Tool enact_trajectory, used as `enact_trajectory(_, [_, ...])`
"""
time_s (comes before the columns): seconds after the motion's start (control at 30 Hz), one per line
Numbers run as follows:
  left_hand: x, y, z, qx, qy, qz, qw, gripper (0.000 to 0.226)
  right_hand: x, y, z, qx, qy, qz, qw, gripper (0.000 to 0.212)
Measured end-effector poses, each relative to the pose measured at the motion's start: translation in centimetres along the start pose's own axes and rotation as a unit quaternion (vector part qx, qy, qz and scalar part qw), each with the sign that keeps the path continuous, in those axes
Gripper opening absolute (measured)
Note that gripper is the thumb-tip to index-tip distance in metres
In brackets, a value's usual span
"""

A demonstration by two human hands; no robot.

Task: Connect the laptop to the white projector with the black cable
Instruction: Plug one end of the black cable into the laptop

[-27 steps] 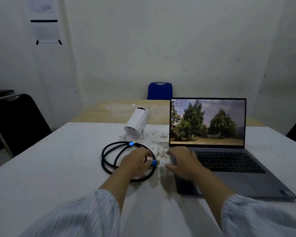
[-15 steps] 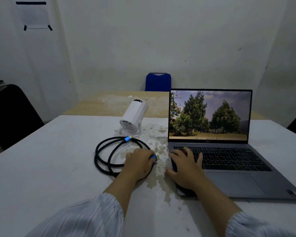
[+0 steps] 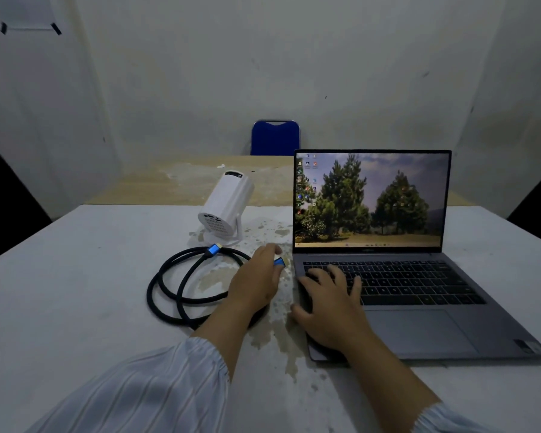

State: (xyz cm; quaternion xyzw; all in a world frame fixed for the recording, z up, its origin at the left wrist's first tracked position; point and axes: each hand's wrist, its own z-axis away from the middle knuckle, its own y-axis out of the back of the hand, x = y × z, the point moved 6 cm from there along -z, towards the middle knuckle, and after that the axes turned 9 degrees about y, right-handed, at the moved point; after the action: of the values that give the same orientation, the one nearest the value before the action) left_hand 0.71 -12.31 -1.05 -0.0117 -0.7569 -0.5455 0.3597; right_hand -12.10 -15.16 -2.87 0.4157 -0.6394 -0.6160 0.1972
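Observation:
A grey laptop stands lid up on the white table, its screen showing trees. Left of it the white projector tilts on its stand, its rear ports facing me. The black cable lies coiled in front of the projector, one blue plug resting free near the stand. My left hand pinches the other blue plug just beside the laptop's left edge, near the hinge. My right hand lies flat with fingers spread on the left of the keyboard and palm rest.
The white table has peeled, stained patches between projector and laptop. A wooden table adjoins at the back with a blue chair behind it. Dark chairs stand at the far left and right edges.
My left hand has carried the blue plug forward along the laptop's left side toward the hinge. My right hand slid up onto the keyboard. The view has tilted down a little.

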Motion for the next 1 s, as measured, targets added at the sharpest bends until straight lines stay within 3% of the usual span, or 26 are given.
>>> enact_trajectory(0.23, [-1.1, 0.2, 0.0, 0.002, -0.005, 0.013, 1.000, 0.019, 0.1, 0.0, 0.0, 0.008, -0.002, -0.007, 1.000, 0.058])
enact_trajectory(0.37, [-1.1, 0.1, -0.4, 0.039, -0.019, -0.094, 0.995, 0.024, 0.2, -0.1, -0.1, 0.006, -0.004, -0.008, 1.000, 0.059])
enact_trajectory(0.6, [-0.9, -0.6, -0.8, 0.020, -0.041, -0.177, 0.983, 0.031, 0.1, 0.0, -0.2, 0.007, -0.004, -0.007, 1.000, 0.058])
enact_trajectory(1.0, [-0.3, -0.5, -1.5, -0.054, -0.034, -0.123, 0.990, 0.029, -0.1, 0.0, -0.2, 0.001, 0.004, -0.006, 1.000, 0.059])
